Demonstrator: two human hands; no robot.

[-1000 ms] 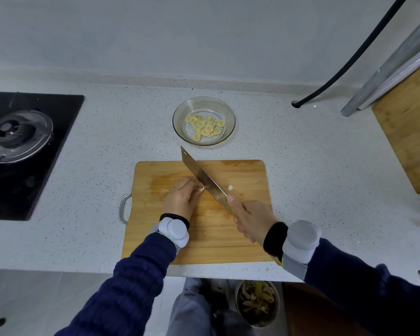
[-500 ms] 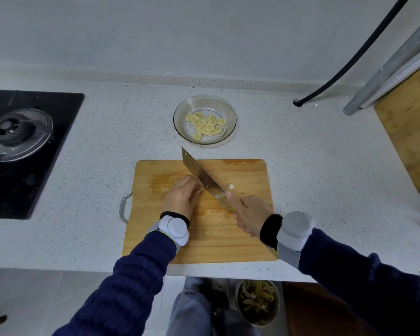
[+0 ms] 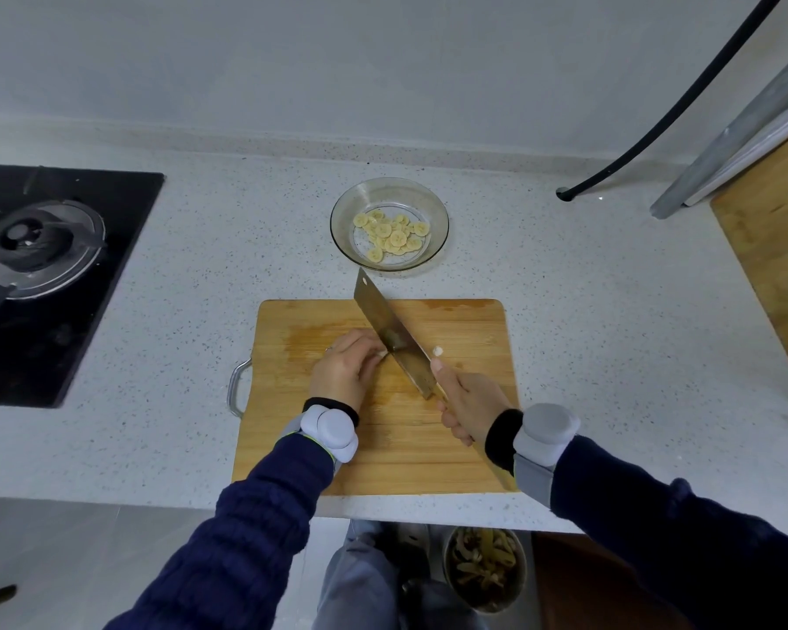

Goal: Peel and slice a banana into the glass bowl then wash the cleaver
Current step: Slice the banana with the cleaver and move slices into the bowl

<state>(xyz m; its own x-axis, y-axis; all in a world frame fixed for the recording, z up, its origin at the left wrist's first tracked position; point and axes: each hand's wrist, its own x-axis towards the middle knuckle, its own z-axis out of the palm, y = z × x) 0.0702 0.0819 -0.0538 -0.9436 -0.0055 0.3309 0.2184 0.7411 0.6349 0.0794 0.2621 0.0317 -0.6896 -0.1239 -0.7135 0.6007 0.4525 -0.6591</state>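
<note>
A wooden cutting board [image 3: 465, 338] lies on the speckled counter in front of me. My left hand [image 3: 344, 368] is curled over a small stub of banana [image 3: 381, 354] on the board, mostly hiding it. My right hand [image 3: 467, 400] grips the handle of the cleaver [image 3: 392, 341], whose blade slants across the board right against my left fingertips. One small banana piece [image 3: 437, 351] lies just right of the blade. Behind the board stands the glass bowl [image 3: 344, 211] holding several banana slices [image 3: 392, 236].
A black gas hob [image 3: 42, 266] fills the left of the counter. A second wooden board [image 3: 774, 247] leans at the right, with a black hose [image 3: 665, 115] above it. Below the counter edge stands a bin of peels [image 3: 483, 568].
The cleaver and my right hand have shifted slightly toward my left hand's fingertips. My left hand stays curled over the banana stub.
</note>
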